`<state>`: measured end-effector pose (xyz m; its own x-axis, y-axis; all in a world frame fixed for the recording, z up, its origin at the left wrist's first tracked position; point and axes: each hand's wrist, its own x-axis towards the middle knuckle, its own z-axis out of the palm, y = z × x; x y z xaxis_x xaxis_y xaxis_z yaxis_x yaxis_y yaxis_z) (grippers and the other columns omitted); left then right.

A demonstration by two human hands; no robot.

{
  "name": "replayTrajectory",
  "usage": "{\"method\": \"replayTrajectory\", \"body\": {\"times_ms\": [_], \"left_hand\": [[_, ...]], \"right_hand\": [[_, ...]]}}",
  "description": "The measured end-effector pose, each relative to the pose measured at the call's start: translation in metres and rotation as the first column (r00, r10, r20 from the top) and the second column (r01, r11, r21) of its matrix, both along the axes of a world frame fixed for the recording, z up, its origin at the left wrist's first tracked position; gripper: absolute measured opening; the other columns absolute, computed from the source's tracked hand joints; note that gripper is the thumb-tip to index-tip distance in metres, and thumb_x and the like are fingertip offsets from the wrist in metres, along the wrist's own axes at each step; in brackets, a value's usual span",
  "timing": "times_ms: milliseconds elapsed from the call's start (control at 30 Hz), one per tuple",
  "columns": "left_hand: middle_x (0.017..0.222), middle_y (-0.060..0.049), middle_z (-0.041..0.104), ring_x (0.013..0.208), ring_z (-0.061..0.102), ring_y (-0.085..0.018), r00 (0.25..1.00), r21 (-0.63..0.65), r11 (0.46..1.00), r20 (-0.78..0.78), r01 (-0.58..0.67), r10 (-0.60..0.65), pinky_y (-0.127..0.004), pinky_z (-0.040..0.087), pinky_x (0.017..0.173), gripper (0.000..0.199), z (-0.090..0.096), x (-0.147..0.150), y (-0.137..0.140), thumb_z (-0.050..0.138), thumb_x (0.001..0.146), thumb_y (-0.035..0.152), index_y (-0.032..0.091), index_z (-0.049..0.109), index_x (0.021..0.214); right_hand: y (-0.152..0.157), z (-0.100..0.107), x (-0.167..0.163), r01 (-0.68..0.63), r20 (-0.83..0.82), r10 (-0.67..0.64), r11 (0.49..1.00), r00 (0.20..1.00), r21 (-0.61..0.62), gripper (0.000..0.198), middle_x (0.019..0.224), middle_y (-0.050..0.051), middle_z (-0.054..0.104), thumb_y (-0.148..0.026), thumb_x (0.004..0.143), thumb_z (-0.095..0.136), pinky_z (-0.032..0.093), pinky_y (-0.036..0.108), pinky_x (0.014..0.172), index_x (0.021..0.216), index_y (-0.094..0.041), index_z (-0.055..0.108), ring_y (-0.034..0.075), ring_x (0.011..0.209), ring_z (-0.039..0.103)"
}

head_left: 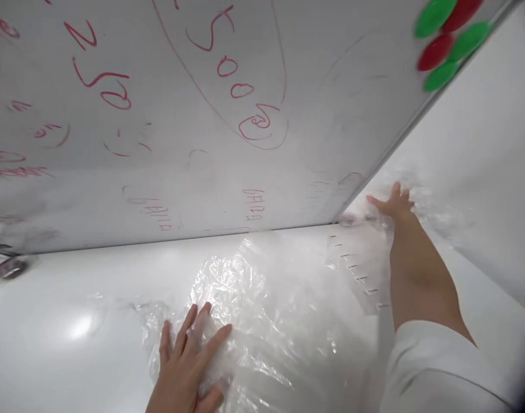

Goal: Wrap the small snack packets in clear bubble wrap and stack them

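Crumpled clear plastic film [283, 344] covers much of the white surface in front of me. My left hand [189, 361] lies on its left part with the fingers spread, pressing lightly or resting there; the grip is open. My right hand [393, 203] is stretched far forward to the right, past the edge of the whiteboard, fingers apart over more crinkled clear plastic by the wall. Whether both stretches of plastic are one piece I cannot tell. Between the hands, a pale strip with a row of short dark marks [359, 269] shows beside the film.
A whiteboard [167, 115] with red handwriting stands along the back of the white surface [64, 344]. Red and green round magnets [471, 41] sit near its upper right edge. A blurred dark object [6, 263] lies at the far left. A white wall [494, 172] rises on the right.
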<state>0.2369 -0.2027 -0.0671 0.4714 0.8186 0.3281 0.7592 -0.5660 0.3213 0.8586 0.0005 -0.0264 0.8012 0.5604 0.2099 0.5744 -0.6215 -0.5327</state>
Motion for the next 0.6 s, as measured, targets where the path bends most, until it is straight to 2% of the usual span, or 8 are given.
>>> {"method": "replayTrajectory", "body": {"times_ms": [67,133,267,300,367,467,533,600], "left_hand": [[0.158,0.000,0.042,0.147,0.035,-0.039,0.999,-0.002,0.999,-0.006,-0.037,0.037,-0.072,0.014,0.119,0.059,0.000,0.002,0.000,0.057,0.088,0.044,0.052,0.045,0.145],[0.159,0.000,0.040,0.147,0.035,-0.039,0.999,-0.004,1.000,-0.048,-0.024,0.024,-0.073,0.015,0.118,0.062,0.000,0.000,0.001,0.058,0.087,0.043,0.051,0.043,0.147],[0.163,-0.002,0.033,0.149,0.030,-0.038,0.991,-0.009,0.999,-0.125,0.047,-0.048,-0.072,0.013,0.119,0.064,0.000,-0.004,0.002,0.060,0.089,0.040,0.047,0.040,0.149],[0.164,-0.002,0.030,0.150,0.028,-0.037,0.989,-0.019,0.998,-0.136,0.052,-0.055,-0.073,0.013,0.119,0.062,0.001,-0.004,0.002,0.058,0.091,0.039,0.046,0.039,0.150],[0.166,-0.004,0.026,0.152,0.025,-0.036,0.986,-0.053,0.997,-0.152,0.056,-0.064,-0.073,0.013,0.118,0.059,0.002,-0.003,0.003,0.055,0.094,0.038,0.043,0.039,0.150],[0.166,-0.006,0.025,0.153,0.022,-0.037,0.988,-0.100,0.994,-0.139,0.053,-0.066,-0.073,0.012,0.118,0.053,0.002,0.001,0.004,0.052,0.096,0.037,0.040,0.043,0.149],[0.162,-0.009,0.032,0.152,0.023,-0.038,0.993,-0.122,0.991,-0.098,0.053,-0.065,-0.074,0.011,0.117,0.050,0.002,0.003,0.006,0.055,0.095,0.037,0.035,0.050,0.144],[0.149,-0.011,0.052,0.147,0.034,-0.039,0.997,-0.167,0.984,-0.033,0.068,-0.075,-0.074,0.008,0.117,0.043,0.003,0.006,0.007,0.059,0.092,0.040,0.030,0.062,0.133]], "right_hand": [[0.008,-0.030,-0.001,0.172,-0.080,-0.164,0.978,0.983,0.115,0.029,0.122,0.027,0.059,-0.036,0.069,0.075,0.025,0.057,0.094,0.090,-0.019,0.063,0.035,0.113,0.047],[0.007,-0.040,-0.005,0.330,-0.140,-0.307,0.924,0.941,0.194,0.017,0.106,0.022,0.064,-0.025,0.071,0.071,0.027,0.056,0.093,0.077,-0.023,0.055,0.033,0.102,0.053],[-0.014,0.003,-0.030,0.551,-0.173,-0.539,0.692,0.824,0.467,0.018,0.088,0.015,0.061,-0.018,0.079,0.055,0.036,0.048,0.079,0.076,-0.027,0.040,0.029,0.084,0.056],[-0.025,0.021,-0.044,0.489,-0.131,-0.516,0.659,0.847,0.572,0.022,0.082,0.011,0.058,-0.019,0.078,0.056,0.038,0.046,0.076,0.074,-0.028,0.036,0.027,0.079,0.055],[-0.056,0.053,-0.089,0.185,0.078,-0.346,0.665,0.935,0.724,0.029,0.074,0.004,0.051,-0.024,0.077,0.060,0.039,0.041,0.070,0.073,-0.028,0.032,0.023,0.071,0.052],[-0.123,0.074,-0.196,-0.310,0.419,0.011,0.691,0.908,0.653,0.031,0.071,0.002,0.048,-0.040,0.077,0.065,0.042,0.039,0.068,0.073,-0.025,0.039,0.022,0.068,0.051],[-0.165,0.061,-0.279,-0.664,0.530,0.429,0.625,0.731,0.410,0.027,0.077,0.005,0.056,-0.048,0.079,0.065,0.045,0.041,0.073,0.080,-0.024,0.051,0.024,0.076,0.055],[-0.192,0.034,-0.351,-0.883,0.390,0.800,0.461,0.456,0.086,0.022,0.093,0.008,0.065,-0.045,0.085,0.060,0.045,0.045,0.087,0.094,-0.025,0.062,0.027,0.092,0.059]]}}
